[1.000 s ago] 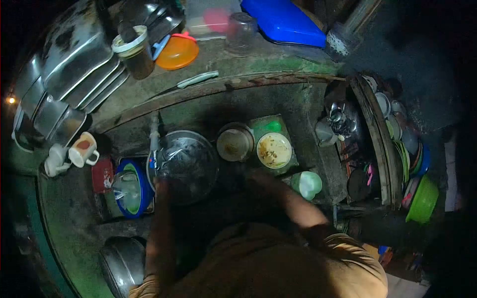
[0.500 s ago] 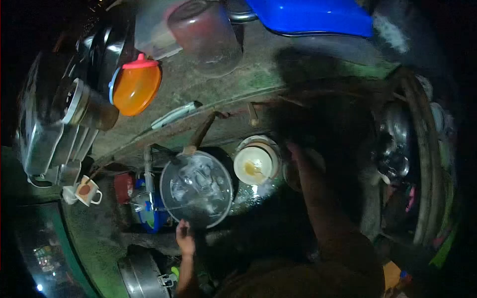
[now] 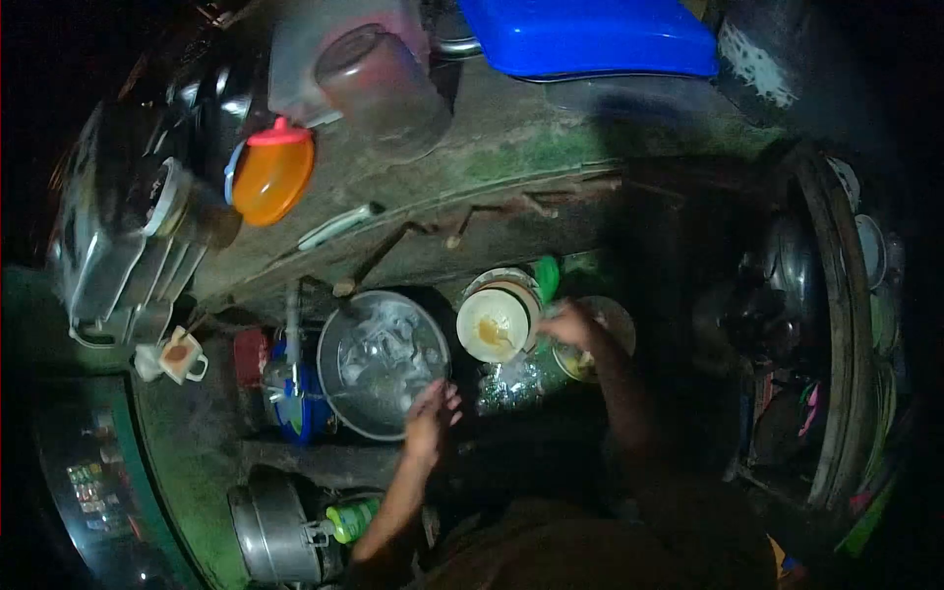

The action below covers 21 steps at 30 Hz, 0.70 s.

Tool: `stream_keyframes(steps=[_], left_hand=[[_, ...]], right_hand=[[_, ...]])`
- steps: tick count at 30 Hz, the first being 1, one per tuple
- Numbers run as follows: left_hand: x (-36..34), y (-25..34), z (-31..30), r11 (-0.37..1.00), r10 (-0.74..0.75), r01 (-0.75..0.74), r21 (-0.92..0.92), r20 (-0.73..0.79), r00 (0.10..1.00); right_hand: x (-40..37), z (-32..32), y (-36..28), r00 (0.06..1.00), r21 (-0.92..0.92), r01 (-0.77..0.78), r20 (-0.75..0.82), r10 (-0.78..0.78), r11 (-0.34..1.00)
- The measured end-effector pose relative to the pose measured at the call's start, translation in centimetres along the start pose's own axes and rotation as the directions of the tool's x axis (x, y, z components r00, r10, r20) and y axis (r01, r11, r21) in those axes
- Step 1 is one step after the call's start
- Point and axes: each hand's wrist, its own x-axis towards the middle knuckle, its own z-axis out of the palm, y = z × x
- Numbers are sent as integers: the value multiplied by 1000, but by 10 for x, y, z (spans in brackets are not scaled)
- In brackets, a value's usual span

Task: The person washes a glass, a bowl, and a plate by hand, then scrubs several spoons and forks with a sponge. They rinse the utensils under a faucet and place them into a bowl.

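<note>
My left hand is at the lower right rim of a large metal basin, fingers apart and holding nothing I can see. Cloudy water with shiny, pale items fills the basin. To its right, a cream bowl with yellowish liquid and a spoon-like piece inside sits on stacked dishes. My right hand has its fingers closed at that bowl's right rim; dim light blurs the fingertips. Beneath the right wrist lies another round dish, partly hidden. Something bright green shows behind the stack.
An orange bowl with a pink rim, a cloudy plastic container and a blue tub stand on the ledge. A mug is at left. A metal pot and green bottle are near my left forearm.
My left hand has moved right and up along the basin's rim. My right hand has come down and left to the cream bowl. The green thing and the round dish now show more clearly.
</note>
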Motion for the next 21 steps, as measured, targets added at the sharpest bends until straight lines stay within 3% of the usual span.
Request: stream_keyframes(steps=[2,4,5,8,9,10,11,12,13,14,15,16,18,20,21], left_hand=[[16,5,38,994,-95,85,68,159,983],[31,-7,56,986,-139,107,127,276,951],[35,-8,50,989,-123,95,114,278,953],[15,-1,26,977,-78,16,211,291,953],[5,3,16,976,-54,-11,218,292,955],[-5,7,6,974,-29,-39,224,292,956],[-16,7,-1,913,51,-166,371,300,953],[-26,4,-8,917,65,-177,357,305,950],[-38,-2,-12,706,353,-518,482,395,848],[-48,-8,-15,365,564,-755,544,516,645],[-69,-6,-13,383,537,-752,537,533,654],[-91,-4,-11,335,544,-684,648,460,702],[-111,8,-32,302,618,-814,497,548,564],[-112,-10,-61,255,625,-823,508,563,541],[-127,-4,-60,254,616,-771,584,517,595]], right_hand=[[-24,42,-17,955,-222,204,259,-145,953],[-52,86,-22,866,-230,452,347,-361,862],[-82,89,-57,796,-305,599,329,-508,741],[-107,117,-39,747,-289,661,340,-571,692],[-133,116,-60,854,-51,513,132,-503,857],[-145,124,-69,829,-61,540,-138,-543,840],[-149,130,-75,842,103,513,-252,-477,852],[-149,135,-81,855,271,484,-349,-383,832],[-149,143,-97,651,-142,596,-491,-579,791],[-152,156,-109,496,-351,640,-491,-716,684],[-163,168,-134,320,-552,621,-470,-822,557],[-168,184,-139,313,-561,622,-461,-831,546],[-166,209,-137,458,-455,610,-466,-757,649],[-145,214,-133,468,-444,675,-361,-807,590],[-155,218,-143,599,-331,552,-481,-640,765]])
